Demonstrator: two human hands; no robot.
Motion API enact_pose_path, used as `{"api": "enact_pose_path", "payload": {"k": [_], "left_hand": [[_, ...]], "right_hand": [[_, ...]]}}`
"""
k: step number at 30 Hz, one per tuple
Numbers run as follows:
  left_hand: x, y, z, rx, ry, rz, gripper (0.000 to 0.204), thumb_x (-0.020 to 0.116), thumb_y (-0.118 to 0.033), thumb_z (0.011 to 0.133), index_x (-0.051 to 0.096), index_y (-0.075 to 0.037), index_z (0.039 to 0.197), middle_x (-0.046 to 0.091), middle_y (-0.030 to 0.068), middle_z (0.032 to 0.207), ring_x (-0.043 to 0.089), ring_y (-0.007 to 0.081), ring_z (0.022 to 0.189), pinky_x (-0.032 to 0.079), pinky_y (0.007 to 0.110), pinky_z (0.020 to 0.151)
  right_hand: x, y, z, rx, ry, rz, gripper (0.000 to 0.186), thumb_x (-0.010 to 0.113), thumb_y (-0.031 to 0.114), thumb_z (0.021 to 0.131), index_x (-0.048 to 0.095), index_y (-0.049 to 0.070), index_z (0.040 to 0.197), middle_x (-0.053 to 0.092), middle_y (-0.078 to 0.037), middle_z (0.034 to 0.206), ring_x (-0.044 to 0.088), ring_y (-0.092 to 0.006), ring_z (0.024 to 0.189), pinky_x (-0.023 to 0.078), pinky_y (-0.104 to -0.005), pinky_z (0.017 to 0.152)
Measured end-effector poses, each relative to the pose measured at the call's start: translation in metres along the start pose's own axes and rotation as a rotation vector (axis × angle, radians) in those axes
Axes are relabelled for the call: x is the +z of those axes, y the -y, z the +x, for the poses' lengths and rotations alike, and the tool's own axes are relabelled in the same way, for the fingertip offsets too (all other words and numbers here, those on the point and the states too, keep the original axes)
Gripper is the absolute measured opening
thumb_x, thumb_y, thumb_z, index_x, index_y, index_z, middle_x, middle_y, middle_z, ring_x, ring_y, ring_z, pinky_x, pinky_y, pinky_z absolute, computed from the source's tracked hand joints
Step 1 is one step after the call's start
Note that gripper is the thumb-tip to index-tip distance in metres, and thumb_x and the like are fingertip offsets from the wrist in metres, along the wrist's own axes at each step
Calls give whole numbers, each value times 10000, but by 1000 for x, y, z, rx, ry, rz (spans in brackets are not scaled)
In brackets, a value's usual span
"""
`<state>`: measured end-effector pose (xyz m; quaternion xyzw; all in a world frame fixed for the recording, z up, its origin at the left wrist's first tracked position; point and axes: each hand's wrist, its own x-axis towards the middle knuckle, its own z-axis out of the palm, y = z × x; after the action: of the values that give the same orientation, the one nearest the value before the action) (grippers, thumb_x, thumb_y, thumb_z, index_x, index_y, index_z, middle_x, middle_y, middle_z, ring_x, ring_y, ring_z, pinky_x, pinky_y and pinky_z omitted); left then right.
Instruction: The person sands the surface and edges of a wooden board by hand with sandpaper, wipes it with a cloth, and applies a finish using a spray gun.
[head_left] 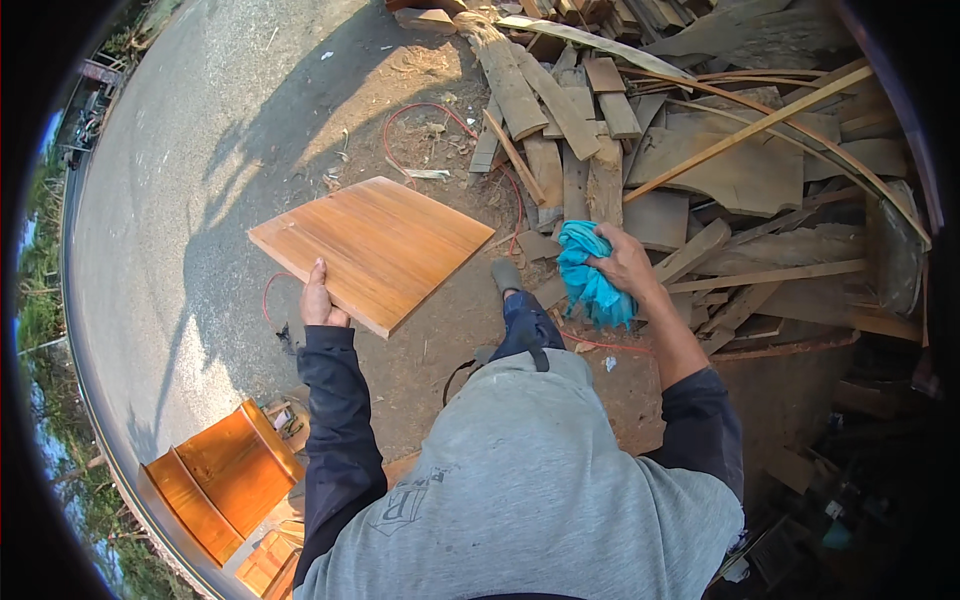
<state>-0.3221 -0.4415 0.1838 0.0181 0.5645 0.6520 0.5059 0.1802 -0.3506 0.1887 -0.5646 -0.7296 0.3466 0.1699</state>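
Observation:
My left hand (pixel 322 300) grips the near left edge of a flat wooden board (pixel 375 250), thumb on top and fingers hidden underneath. The board is reddish brown with visible grain and is held up in front of me above the ground. Bunched in my right hand (pixel 625 262) is a turquoise cloth (pixel 592 275), its loose end hanging down. The cloth is well apart from the board, off to its right, close to the wood pile.
Scrap planks and offcuts (pixel 720 170) lie heaped at the right, with long thin strips (pixel 750 130) sticking out across them. A thin red cable (pixel 390 130) curls over the dirt. Varnished wooden furniture (pixel 222 480) stands at the lower left, beside the paved road (pixel 150 260).

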Motion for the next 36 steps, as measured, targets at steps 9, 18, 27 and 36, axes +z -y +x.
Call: {"api": "enact_pose_path", "payload": {"k": [9,18,27,36], "left_hand": [[-11,-7,-6,40,-222,-64,407,547,-183,986,453,19,1327,591,181,1252,601,321,1139,515,471,967],[-4,-33,-14,15,-429,-230,423,548,-192,988,433,2,1345,566,162,1286,593,321,1138,500,476,979],[-65,-80,17,49,-477,-448,422,557,-222,985,444,-15,1336,569,165,1270,575,306,1159,486,466,989],[-190,-169,144,-111,-527,-512,483,606,-283,945,484,-31,1338,569,149,1312,577,274,1175,463,444,998]], "right_hand": [[-11,-125,95,391,-224,-844,546,734,220,790,548,48,1273,578,-230,1169,550,-411,1112,471,-461,912],[142,151,151,-812,383,300,400,783,156,748,673,81,1125,638,-122,1063,604,-313,1019,493,-410,886],[244,273,211,-1113,691,452,271,815,104,696,706,37,936,649,-93,920,636,-276,870,520,-370,741],[379,421,311,-1110,1057,256,136,751,22,758,688,14,878,659,-122,842,657,-303,791,528,-381,704]]}}
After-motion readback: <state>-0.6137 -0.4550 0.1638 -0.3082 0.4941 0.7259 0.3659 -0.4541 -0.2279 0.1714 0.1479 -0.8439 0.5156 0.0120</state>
